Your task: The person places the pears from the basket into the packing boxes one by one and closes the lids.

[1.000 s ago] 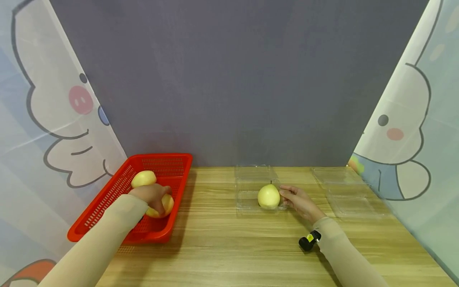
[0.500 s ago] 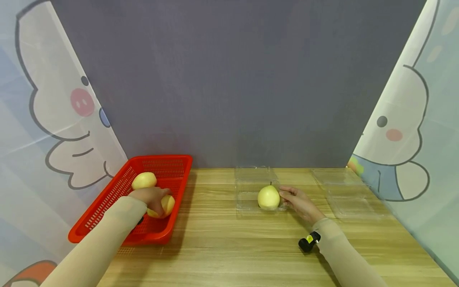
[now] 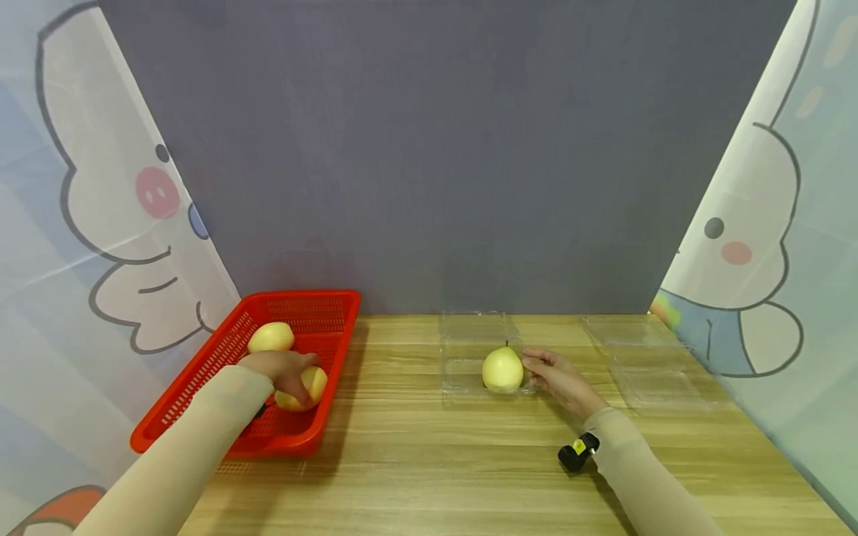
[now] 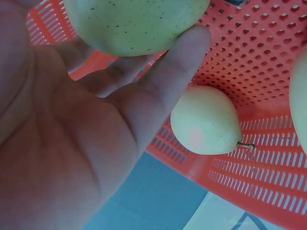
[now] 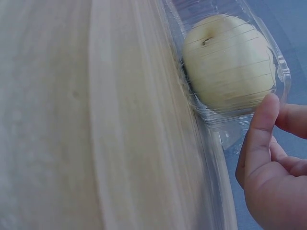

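In the head view my left hand (image 3: 281,371) reaches into the red plastic basket (image 3: 353,320), its fingers and thumb round a yellow pear (image 3: 310,388). The left wrist view shows that speckled pear (image 4: 136,24) at the top, against the fingers. A second pear (image 3: 271,339) lies behind the hand, at the basket's far side. Right of centre, another pear (image 3: 503,368) sits stem up in one side of a clear plastic clamshell box (image 3: 469,327). My right hand (image 3: 561,378) pinches the box's right edge between thumb and fingers, beside the pear.
Another clear plastic box (image 3: 660,365) lies to the right on the wooden table (image 3: 415,461). A grey panel (image 3: 442,156) stands along the back edge. Printed cartoon sheets flank both sides. The left wrist view has one more pear (image 4: 300,100) at its right edge.
The pear under my left hand has shifted very slightly to the right, and the thumb has moved a little. My right hand and the box have stayed put.
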{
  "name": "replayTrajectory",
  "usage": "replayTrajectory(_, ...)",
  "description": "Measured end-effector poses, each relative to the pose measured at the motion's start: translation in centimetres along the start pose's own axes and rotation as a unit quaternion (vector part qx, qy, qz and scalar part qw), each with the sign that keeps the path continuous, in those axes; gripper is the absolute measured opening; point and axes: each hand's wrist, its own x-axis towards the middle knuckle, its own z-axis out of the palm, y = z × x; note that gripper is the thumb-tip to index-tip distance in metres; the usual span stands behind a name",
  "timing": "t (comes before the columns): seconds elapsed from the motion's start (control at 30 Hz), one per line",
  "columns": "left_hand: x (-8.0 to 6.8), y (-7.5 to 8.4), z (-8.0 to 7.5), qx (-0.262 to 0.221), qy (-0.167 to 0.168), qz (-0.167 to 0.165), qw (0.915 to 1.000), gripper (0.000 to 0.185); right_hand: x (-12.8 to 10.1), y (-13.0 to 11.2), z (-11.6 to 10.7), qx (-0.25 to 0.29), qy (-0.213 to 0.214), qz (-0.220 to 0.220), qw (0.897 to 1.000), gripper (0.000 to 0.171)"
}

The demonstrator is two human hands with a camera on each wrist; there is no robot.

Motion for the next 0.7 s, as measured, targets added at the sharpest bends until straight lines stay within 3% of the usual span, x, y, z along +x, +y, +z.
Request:
replayTrajectory(0.57,-0.7,0.3,-1.3,-0.015,0.030,0.014,0.9993,0.062,0.0,0.0,0.0,-0.008,-0.002,-0.001,1.000,0.057)
replayTrajectory(0.7,-1.0,0.6,-1.8,-0.012,0.043,0.032,0.9985,0.059,-0.1,0.0,0.0,-0.011,0.000,0.003,1.000,0.057)
